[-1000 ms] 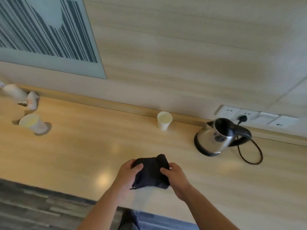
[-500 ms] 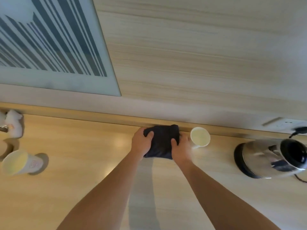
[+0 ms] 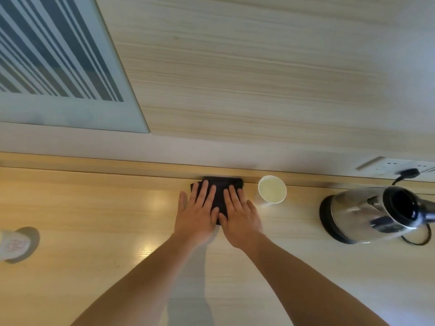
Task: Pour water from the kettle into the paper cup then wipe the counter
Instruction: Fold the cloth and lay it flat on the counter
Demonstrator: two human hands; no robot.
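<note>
Counter [image 3: 82,208]; left cup [image 3: 14,243], pink print illegible

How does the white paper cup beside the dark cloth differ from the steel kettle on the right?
The white paper cup is small and matte; the shiny steel kettle is much bigger. The cup stands directly on the wooden counter, the kettle on a black base. Both stand upright.

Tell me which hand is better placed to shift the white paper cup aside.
Right, probably: the right hand lies flat on the dark folded cloth beside the white paper cup; the left hand is farther.
</note>
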